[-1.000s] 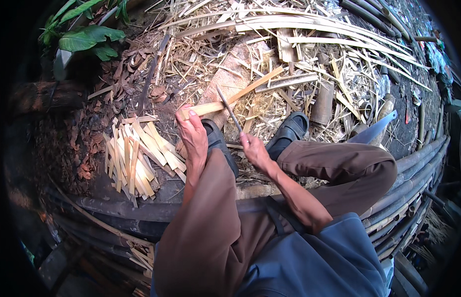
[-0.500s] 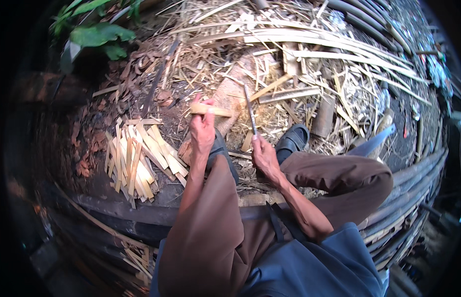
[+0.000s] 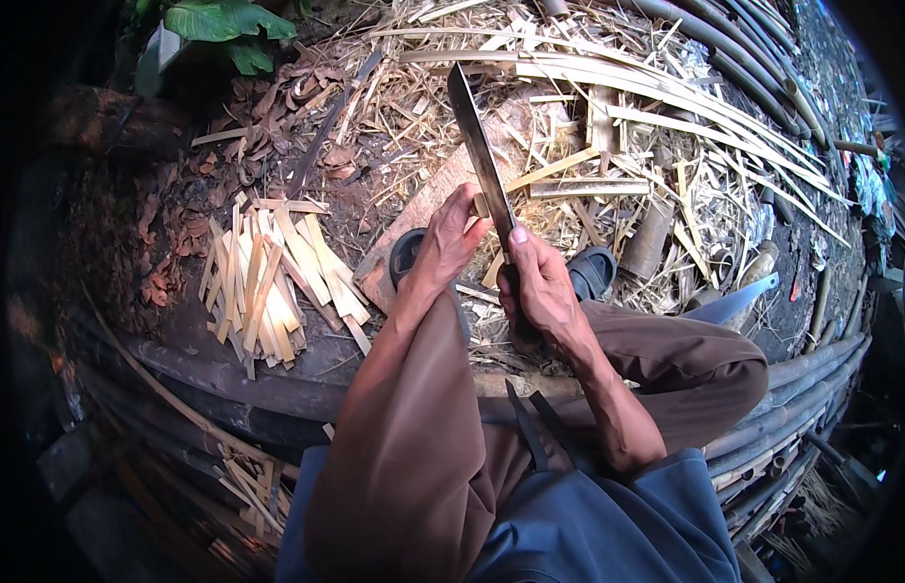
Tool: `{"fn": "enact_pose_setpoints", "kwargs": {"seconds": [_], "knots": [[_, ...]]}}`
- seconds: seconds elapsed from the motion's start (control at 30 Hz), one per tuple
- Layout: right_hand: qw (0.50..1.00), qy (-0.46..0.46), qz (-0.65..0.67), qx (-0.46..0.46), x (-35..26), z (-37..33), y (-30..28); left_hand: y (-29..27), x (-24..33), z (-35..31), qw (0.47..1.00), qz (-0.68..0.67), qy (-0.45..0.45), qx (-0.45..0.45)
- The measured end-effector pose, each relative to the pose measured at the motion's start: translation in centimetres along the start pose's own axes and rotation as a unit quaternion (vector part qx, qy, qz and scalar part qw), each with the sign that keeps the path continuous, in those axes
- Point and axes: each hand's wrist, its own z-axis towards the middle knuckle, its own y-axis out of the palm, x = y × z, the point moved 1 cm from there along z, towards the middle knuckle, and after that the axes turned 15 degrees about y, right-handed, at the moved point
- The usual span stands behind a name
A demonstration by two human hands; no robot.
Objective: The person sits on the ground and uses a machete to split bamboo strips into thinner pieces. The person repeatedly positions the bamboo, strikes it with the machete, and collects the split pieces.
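At the centre of the frame, just above the knees, the right hand (image 3: 542, 291) is wrapped round the handle of a long dark knife (image 3: 480, 155), thumb pressed near the base of the blade, which points up and slightly left. The left hand (image 3: 451, 238) pinches a small pale bamboo piece (image 3: 483, 206) against the blade's left side, fingers curled narrow around it. Risk, as judged: the left fingertips lie touching or just beside the cutting edge, so a slip of the piece or a sudden split could bring the blade onto them; the thumb on the spine could slide forward. Two dark sandals (image 3: 591, 272) sit directly below the hands, so a dropped knife would land near the feet. Lower centre, the brown trouser legs (image 3: 414, 457) hem the hands in from below. Left of centre, a stack of cut bamboo slats (image 3: 263, 287) lies on bare dark ground, well apart from the blade. Beyond the hands, a flat wooden block (image 3: 423, 209) and loose shavings leave some open room; upper right, long bamboo strips (image 3: 666, 92) and poles crowd the ground. A second blade (image 3: 734, 301) lies at right, beside the knee
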Motion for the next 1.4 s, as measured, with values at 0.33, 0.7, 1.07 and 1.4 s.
{"fn": "enact_pose_setpoints", "kwargs": {"seconds": [0.33,0.7,1.07,1.4], "knots": [[1.0,-0.005,-0.018,0.0,0.1,0.2,-0.2,0.2,0.4,0.3,1.0,0.013,0.007,0.005],[1.0,0.015,-0.012,0.023,-1.1,-0.8,0.7,0.1,0.5,0.3,1.0,0.005,0.01,0.014],[0.99,-0.049,-0.11,0.079,-1.4,-0.7,0.6,0.4,0.2,0.4,1.0,-0.003,0.027,0.004],[0.969,-0.08,-0.192,0.129,-1.5,-0.9,1.4,0.1,0.5,0.5,0.991,0.062,0.113,0.041]]}}
